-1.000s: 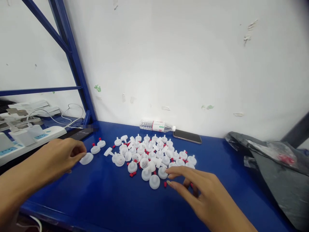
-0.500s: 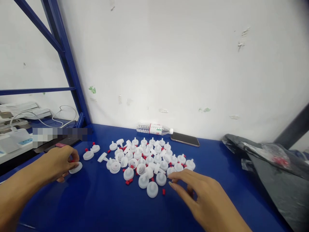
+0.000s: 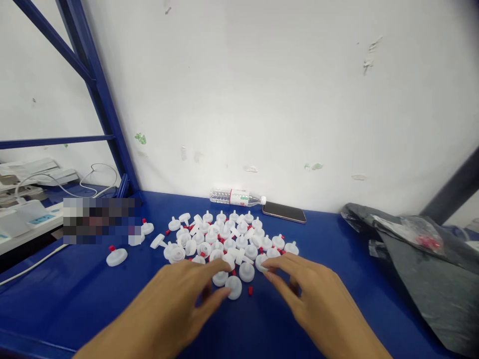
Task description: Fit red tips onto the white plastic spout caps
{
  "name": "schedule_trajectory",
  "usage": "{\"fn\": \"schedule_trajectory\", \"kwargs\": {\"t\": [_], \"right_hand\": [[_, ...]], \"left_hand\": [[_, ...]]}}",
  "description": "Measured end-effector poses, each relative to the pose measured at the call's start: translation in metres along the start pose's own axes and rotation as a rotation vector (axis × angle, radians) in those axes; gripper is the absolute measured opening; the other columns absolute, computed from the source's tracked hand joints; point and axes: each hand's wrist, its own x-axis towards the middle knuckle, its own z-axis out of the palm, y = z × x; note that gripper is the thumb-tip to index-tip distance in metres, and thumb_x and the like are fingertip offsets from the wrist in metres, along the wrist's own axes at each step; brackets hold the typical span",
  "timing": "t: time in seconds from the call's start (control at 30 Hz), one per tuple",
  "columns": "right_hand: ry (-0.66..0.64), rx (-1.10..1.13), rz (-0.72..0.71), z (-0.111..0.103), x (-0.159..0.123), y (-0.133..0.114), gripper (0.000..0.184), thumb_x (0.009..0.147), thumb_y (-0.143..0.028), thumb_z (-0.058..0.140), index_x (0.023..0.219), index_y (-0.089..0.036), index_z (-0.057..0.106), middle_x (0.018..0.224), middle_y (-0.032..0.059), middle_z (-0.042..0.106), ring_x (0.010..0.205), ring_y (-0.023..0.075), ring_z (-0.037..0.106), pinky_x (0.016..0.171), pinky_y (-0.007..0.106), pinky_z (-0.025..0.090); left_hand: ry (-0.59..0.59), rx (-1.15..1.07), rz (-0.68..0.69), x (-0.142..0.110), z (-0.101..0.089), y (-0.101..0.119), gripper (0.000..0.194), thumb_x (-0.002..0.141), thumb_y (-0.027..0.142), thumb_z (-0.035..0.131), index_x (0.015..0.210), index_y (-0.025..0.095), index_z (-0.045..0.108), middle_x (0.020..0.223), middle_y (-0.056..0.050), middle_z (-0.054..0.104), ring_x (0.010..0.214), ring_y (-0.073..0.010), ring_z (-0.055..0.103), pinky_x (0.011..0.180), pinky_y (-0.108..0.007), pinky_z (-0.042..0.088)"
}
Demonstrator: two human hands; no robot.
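Fingers of the left hand are apart, thumb and index making an open curve at the near edge of the heap of white caps. Close at this thumb sits one round white cap; whether the skin touches it, one cannot tell. On the right hand, thumb and index are near together, with a small gap, beside another white cap (if they grip its rim or only stay next to it, the picture does not show). Between the two hands there is a cap with its stem upward, and nearer to the person, one loose red piece. Well to the left of the left fingers stands a cap with red tip. Beyond the fingers, a bottle and a phone lie near the wall.

What could go wrong, by judgement: the caps are crowded and some lean on others, so a pinch too wide could push a neighbour or take two together. The red piece is small and loose, so a low palm or careless fingertip could sweep it away across the blue table.
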Motion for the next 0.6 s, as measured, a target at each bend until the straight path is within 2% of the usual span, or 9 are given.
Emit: {"fn": "schedule_trajectory", "kwargs": {"t": [0.07, 0.13, 0.23, 0.33, 0.4, 0.5, 0.6], "right_hand": [[-0.023, 0.016, 0.0, -0.001, 0.0, 0.0, 0.016, 0.097, -0.025, 0.062, 0.106, -0.033, 0.073, 0.1, -0.0043, 0.077, 0.072, 0.0194, 0.073, 0.067, 0.031, 0.05], [-0.046, 0.037, 0.003, -0.002, -0.001, -0.002, 0.016, 0.097, -0.025, 0.062, 0.106, -0.033, 0.072, 0.1, -0.0047, 0.077, 0.073, 0.0192, 0.072, 0.067, 0.031, 0.05], [-0.071, 0.088, 0.016, -0.003, -0.002, -0.008, 0.019, 0.094, -0.031, 0.067, 0.113, -0.036, 0.071, 0.104, -0.0051, 0.077, 0.071, 0.0186, 0.071, 0.065, 0.03, 0.05], [-0.123, 0.174, 0.021, -0.005, -0.002, -0.017, 0.038, 0.087, -0.041, 0.076, 0.124, -0.039, 0.067, 0.112, -0.0049, 0.076, 0.07, 0.0176, 0.069, 0.066, 0.029, 0.051], [-0.16, 0.233, 0.003, -0.006, -0.001, -0.022, 0.036, 0.086, -0.041, 0.077, 0.121, -0.038, 0.068, 0.11, -0.0057, 0.076, 0.074, 0.0171, 0.07, 0.067, 0.027, 0.052], [-0.147, 0.23, -0.001, -0.009, -0.001, -0.021, 0.02, 0.09, -0.037, 0.073, 0.11, -0.035, 0.072, 0.102, -0.0061, 0.077, 0.078, 0.0173, 0.071, 0.065, 0.025, 0.051], [-0.04, 0.083, 0.028, -0.014, -0.003, -0.011, 0.024, 0.089, -0.04, 0.072, 0.112, -0.033, 0.073, 0.094, -0.0034, 0.077, 0.067, 0.0178, 0.069, 0.062, 0.028, 0.049]], "left_hand": [[0.01, 0.012, 0.07, 0.004, 0.019, 0.005, 0.028, 0.095, 0.034, 0.057, 0.12, 0.032, 0.071, 0.095, -0.001, 0.079, 0.086, -0.0231, 0.073, 0.073, -0.028, 0.049], [-0.022, 0.033, 0.082, 0.008, 0.028, 0.006, 0.024, 0.095, 0.025, 0.055, 0.11, 0.027, 0.073, 0.101, -0.004, 0.078, 0.088, -0.0231, 0.073, 0.074, -0.028, 0.051], [-0.016, -0.022, 0.076, 0.011, 0.023, 0.009, 0.02, 0.095, 0.022, 0.053, 0.095, 0.023, 0.073, 0.095, -0.004, 0.077, 0.081, -0.0201, 0.073, 0.071, -0.026, 0.051], [0.081, -0.229, 0.085, 0.01, 0.013, 0.018, 0.017, 0.096, 0.028, 0.055, 0.091, 0.025, 0.072, 0.082, 0.002, 0.076, 0.07, -0.0146, 0.07, 0.063, -0.021, 0.049], [0.126, -0.368, 0.078, 0.008, 0.01, 0.025, 0.019, 0.096, 0.034, 0.056, 0.088, 0.027, 0.072, 0.075, 0.005, 0.074, 0.061, -0.0114, 0.066, 0.056, -0.018, 0.046], [0.158, -0.448, 0.048, 0.007, 0.015, 0.031, 0.02, 0.097, 0.038, 0.057, 0.094, 0.027, 0.073, 0.078, 0.005, 0.075, 0.057, -0.01, 0.064, 0.051, -0.018, 0.045], [0.17, -0.347, 0.033, 0.008, 0.03, 0.029, 0.023, 0.098, 0.035, 0.054, 0.112, 0.028, 0.071, 0.094, 0.001, 0.077, 0.068, -0.0133, 0.069, 0.063, -0.021, 0.053]]}}
